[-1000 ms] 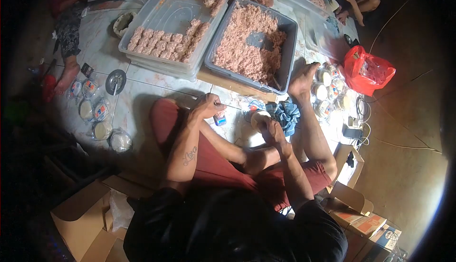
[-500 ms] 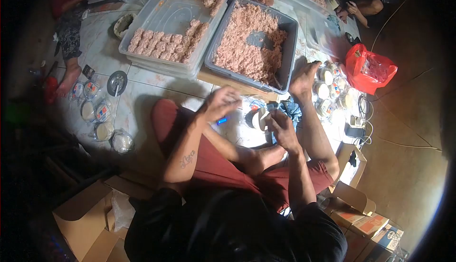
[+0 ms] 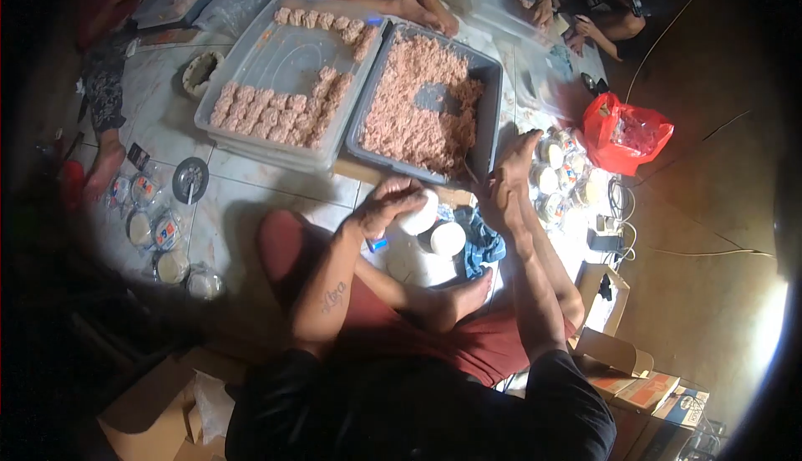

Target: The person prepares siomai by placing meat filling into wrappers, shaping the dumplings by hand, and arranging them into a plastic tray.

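My left hand (image 3: 389, 208) is closed around a white round disc (image 3: 418, 213), which looks like a thin dough wrapper or a small stack of them. Below it on the floor lies another white round stack (image 3: 448, 239), beside a crumpled blue cloth (image 3: 480, 239). My right hand (image 3: 501, 196) is at the near right corner of a grey tub (image 3: 357, 145) of pink minced filling (image 3: 413, 110). A thin stick-like handle (image 3: 471, 170) shows at that corner, close to my right fingers. Whether those fingers grip it cannot be made out.
A clear plastic box (image 3: 280, 153) with rows of filled pink pieces (image 3: 271, 114) stands left of the tub. Packs of round wrappers (image 3: 167, 231) lie on both sides. A red plastic bag (image 3: 622, 139), cables, cardboard boxes (image 3: 647, 394) and other people's legs and hands surround the space.
My right hand has moved from the white round stack up to the tub's near right corner. My left hand, raised and apparently free before, now holds a white disc. The view has shifted slightly.
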Motion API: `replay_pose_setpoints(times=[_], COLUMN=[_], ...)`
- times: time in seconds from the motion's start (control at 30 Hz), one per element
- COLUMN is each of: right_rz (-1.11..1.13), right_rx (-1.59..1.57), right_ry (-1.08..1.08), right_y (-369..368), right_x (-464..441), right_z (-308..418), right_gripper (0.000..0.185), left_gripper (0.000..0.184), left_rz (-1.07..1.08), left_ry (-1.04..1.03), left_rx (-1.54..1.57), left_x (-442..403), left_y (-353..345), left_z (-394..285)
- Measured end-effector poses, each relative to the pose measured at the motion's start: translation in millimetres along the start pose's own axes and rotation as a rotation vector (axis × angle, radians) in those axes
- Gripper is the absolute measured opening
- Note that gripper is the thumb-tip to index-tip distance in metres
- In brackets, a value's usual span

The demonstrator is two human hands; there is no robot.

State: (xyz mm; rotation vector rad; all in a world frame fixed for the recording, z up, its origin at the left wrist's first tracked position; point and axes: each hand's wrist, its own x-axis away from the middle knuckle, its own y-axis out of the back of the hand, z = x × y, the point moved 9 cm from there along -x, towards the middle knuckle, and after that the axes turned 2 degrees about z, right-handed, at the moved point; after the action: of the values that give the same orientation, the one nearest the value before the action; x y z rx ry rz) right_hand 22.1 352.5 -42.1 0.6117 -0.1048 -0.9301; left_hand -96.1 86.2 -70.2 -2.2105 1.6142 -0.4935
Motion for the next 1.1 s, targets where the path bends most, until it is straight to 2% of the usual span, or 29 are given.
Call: replay_pose_setpoints(times=[0.1, 0.17, 0.23, 0.27, 0.33, 0.37, 0.4, 0.47, 0.5, 0.57, 0.6, 0.63, 0.67, 0.73, 0.87, 0.93, 0.97, 1.0, 1.07, 1.1], right_rz=[0.136, 0.187, 0.25, 0.28, 0.353, 0.375, 0.414, 0.492, 0.527, 0.561, 0.541, 0.52, 0.275, 0.47, 0.443, 0.287, -0.06, -0.057, 0.333, 0.597], right_rx=[0.338, 0.667, 1.032, 1.206, 1.178, 1.168, 1.243, 1.393, 1.464, 1.534, 1.474, 1.412, 1.125, 0.993, 0.974, 0.915, 0.701, 0.699, 0.563, 0.669], right_ry=[0.281, 0.422, 0.476, 0.518, 0.411, 0.382, 0.454, 0.599, 0.669, 0.749, 0.844, 0.934, 1.219, 0.932, 1.022, 1.222, 1.529, 1.528, 1.507, 1.371], right_y=[-13, -23, -47, -58, -72, -81, -98, -131, -148, -175, -184, -189, -181, -214, -235, -236, -217, -218, -228, -238], right_x=[-12, -13, -1, 6, -3, -9, -13, -23, -29, -43, -43, -42, -26, -55, -53, -36, -7, -2, 10, 10], right_z=[-24, -15, 47, 81, 90, 93, 93, 87, 84, 100, 129, 144, 175, 158, 152, 153, 166, 168, 163, 162], right_gripper=[0.056, 0.064, 0.032, 0.017, 0.019, 0.02, 0.021, 0.022, 0.023, 0.024, 0.018, 0.012, 0.008, 0.006, 0.004, 0.004, 0.01, 0.01, 0.015, 0.011], left_gripper=[0.025, 0.028, 0.038, 0.038, 0.044, 0.048, 0.048, 0.052, 0.052, 0.05, 0.051, 0.056, 0.059, 0.045, 0.05, 0.066, 0.066, 0.062, 0.059, 0.059], left_rz=[0.051, 0.018, 0.008, 0.007, -0.189, -0.146, -0.156, -0.407, -0.414, -0.506, -0.546, -0.577, -0.641, -0.758, -0.889, -0.838, -0.84, -0.841, -0.839, -0.837], left_ry=[0.079, 0.043, -0.039, -0.042, -0.053, 0.056, 0.05, -0.117, -0.121, 0.031, 0.117, -0.004, -0.02, -0.099, -0.147, 0.017, 0.02, 0.035, 0.058, 0.021], left_rx=[0.106, 0.053, -0.124, -0.118, -0.343, -0.387, -0.383, -0.121, -0.121, -0.269, -0.339, -0.52, -0.537, -0.706, -0.71, -0.707, -0.706, -0.764, -0.821, -0.776], left_x=[-4, -2, -7, -12, -13, -14, -12, -3, -2, 1, 7, 12, 9, 15, 22, 15, 16, 17, 20, 22], left_y=[9, 7, 10, 14, 28, 33, 36, 58, 63, 88, 97, 101, 121, 131, 131, 137, 138, 136, 132, 127], left_z=[36, 26, 23, 42, 47, 58, 64, 73, 68, 51, 44, 16, 35, 12, -5, 10, 12, 11, 11, 5])
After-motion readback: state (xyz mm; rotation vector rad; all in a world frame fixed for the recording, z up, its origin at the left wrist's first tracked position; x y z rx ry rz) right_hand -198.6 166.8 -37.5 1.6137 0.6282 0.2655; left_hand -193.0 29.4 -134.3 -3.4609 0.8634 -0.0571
